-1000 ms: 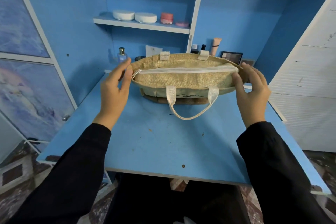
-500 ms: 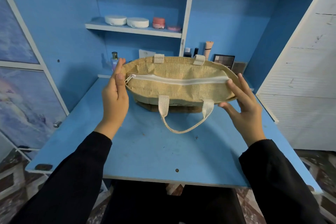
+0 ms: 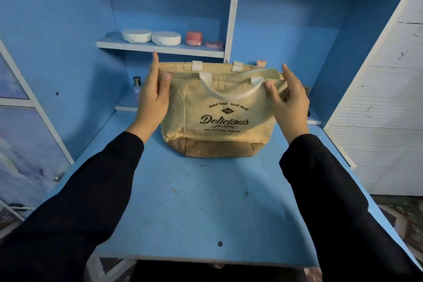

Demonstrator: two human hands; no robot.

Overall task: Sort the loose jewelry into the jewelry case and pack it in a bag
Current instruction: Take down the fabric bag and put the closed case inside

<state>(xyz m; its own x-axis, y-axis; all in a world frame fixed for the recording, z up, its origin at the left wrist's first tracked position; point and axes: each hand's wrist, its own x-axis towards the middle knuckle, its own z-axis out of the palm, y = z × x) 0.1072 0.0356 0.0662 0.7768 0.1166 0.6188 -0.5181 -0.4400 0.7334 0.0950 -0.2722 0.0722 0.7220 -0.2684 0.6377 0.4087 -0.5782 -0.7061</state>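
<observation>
The bag [image 3: 217, 121] stands upright near the far edge of the desk [image 3: 194, 201], centred. Your left hand [image 3: 152, 101] and right hand [image 3: 289, 101] flank its top ends, well apart from each other, fingers straight, thumbs against its front.

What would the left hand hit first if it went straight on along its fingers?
The left hand lies flat against the side of the bag, pointing up and away, so probably the front edge of the small shelf comes first; depth is unclear.
</observation>
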